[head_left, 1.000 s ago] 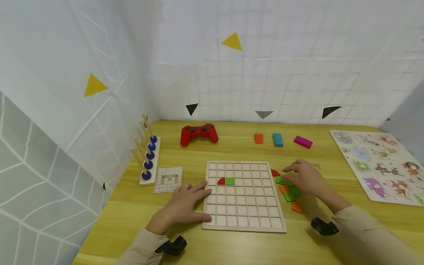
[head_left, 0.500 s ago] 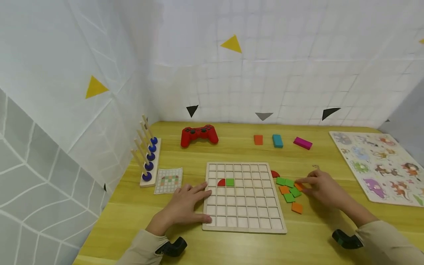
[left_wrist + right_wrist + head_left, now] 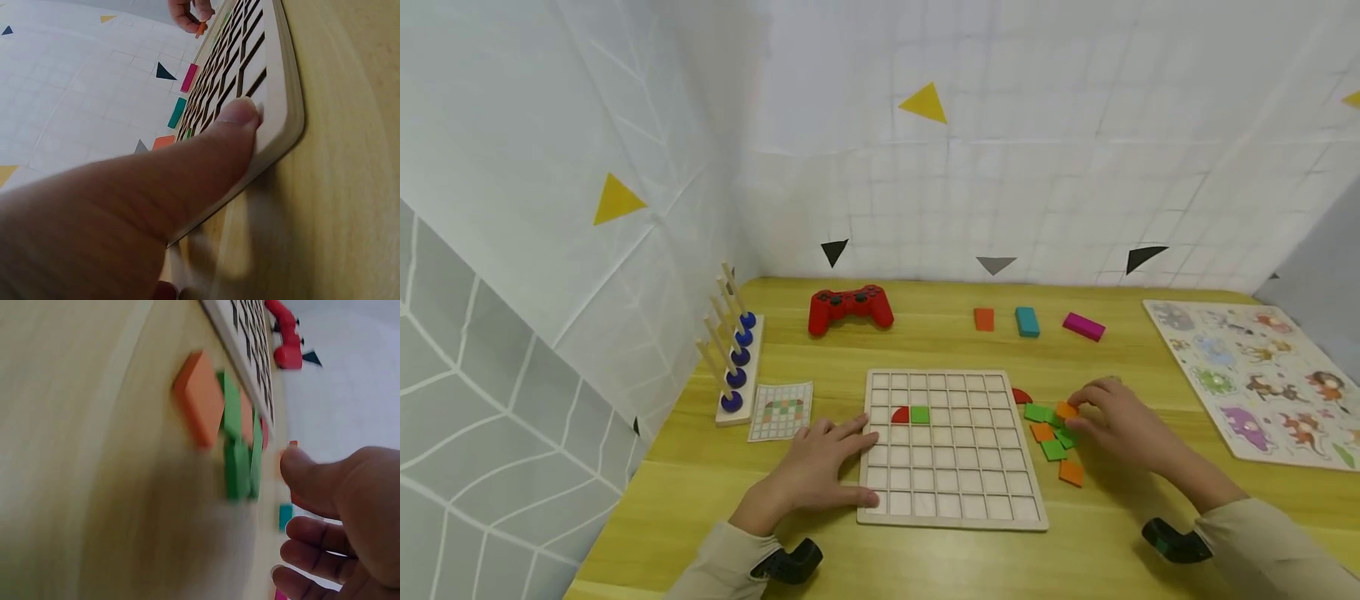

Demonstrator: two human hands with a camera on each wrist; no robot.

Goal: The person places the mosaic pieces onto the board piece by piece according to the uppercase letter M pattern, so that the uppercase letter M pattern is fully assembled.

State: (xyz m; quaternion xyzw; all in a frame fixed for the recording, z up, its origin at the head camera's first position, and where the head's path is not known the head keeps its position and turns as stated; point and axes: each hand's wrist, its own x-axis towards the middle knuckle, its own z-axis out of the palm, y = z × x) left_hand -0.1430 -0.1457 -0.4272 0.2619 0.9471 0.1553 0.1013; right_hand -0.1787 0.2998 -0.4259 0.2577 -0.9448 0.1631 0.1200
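Observation:
A wooden grid board point(image 3: 955, 523) lies on the table with a red quarter-circle tile point(image 3: 900, 414) and a green square tile point(image 3: 919, 414) in neighbouring cells. My left hand point(image 3: 820, 467) rests on the board's left side, fingers spread; its thumb point(image 3: 234, 119) presses a near corner in the left wrist view. My right hand point(image 3: 1120, 421) pinches an orange square tile point(image 3: 1065, 409) between thumb and fingers, close over a loose group of tiles. That group has green tiles point(image 3: 1053, 450), orange tiles point(image 3: 1071, 473) and a red quarter-circle point(image 3: 1022, 396) beside the board's right edge.
Left of the board lie a printed pattern card point(image 3: 781, 411) and a peg stand with blue beads point(image 3: 731, 402). Behind are a red game controller point(image 3: 851, 308), an orange piece point(image 3: 984, 319), a teal block point(image 3: 1027, 322) and a magenta block point(image 3: 1084, 326). An animal puzzle point(image 3: 1255, 379) lies right.
My right hand first shifts right from the green tiles to an orange tile, then lifts that tile and carries it slightly left. My left hand keeps its place on the board.

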